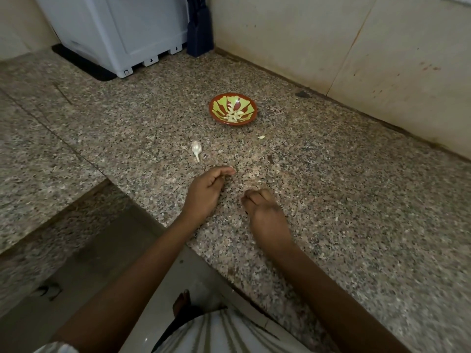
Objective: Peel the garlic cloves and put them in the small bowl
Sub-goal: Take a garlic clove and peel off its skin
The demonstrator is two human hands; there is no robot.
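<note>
Left grip (206,193) and right grip (266,215) hover low over a speckled granite desk (344,205) at the centre of the frame, both with fingers curled inward. The left grip's thumb lies along its forefinger, pointing right; whether anything small is pinched there cannot be told. The right grip, just to its right and apart from it, has its fingertips bunched and turned down toward the stone, and whether it holds anything also cannot be told. Pale peel scraps (254,177) lie on the desk between and just above the two grips. An unpeeled garlic piece (196,149), white with a thin stalk, lies just above the left grip, clear of its fingers. Higher up, near the middle of the frame, stands the small bowl (216,112), red-brown with a green pattern, with peeled cloves (235,115) heaped inside it. One pale fragment (261,137) lies on the stone below and right of the bowl. A white plastic appliance (114,29) fills the upper left, a dark blue object (200,31) beside it against the tiled wall (331,34). Striped cloth (224,332) shows at the bottom edge.
</note>
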